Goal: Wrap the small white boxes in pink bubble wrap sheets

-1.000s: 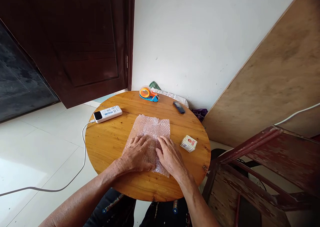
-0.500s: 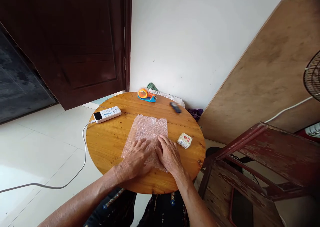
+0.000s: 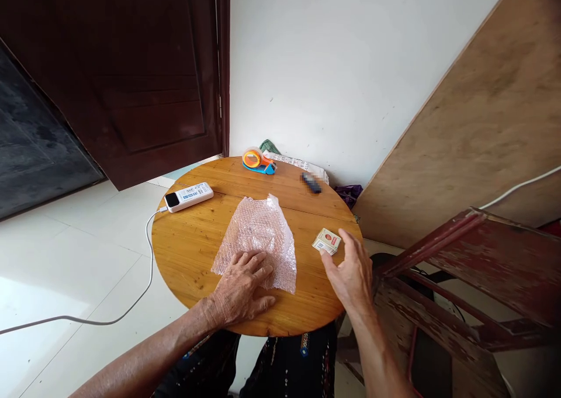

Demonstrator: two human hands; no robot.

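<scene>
A sheet of pinkish bubble wrap point(image 3: 258, 228) lies on the round wooden table point(image 3: 188, 252), its right edge lifting a little. My left hand point(image 3: 245, 284) rests flat on the near part of the sheet, fingers stretched out. Over the table's right side, my right hand point(image 3: 350, 269) is open, thumb and fingers apart around a small cream box point(image 3: 328, 241) with red print. The thumb tip is at the box's near edge; I cannot tell whether it touches.
An orange and blue tape dispenser point(image 3: 258, 161) stands at the table's back. A dark pixelated object point(image 3: 311, 183) lies to its right. At the left, a white power bank point(image 3: 189, 197) trails a white cable point(image 3: 149, 269). A worn red wooden chair point(image 3: 473, 275) stands on the right.
My right hand has left the bubble wrap and moved right to the small box, opening its fingers. The sheet's right side has risen slightly. My left hand stays on the sheet.
</scene>
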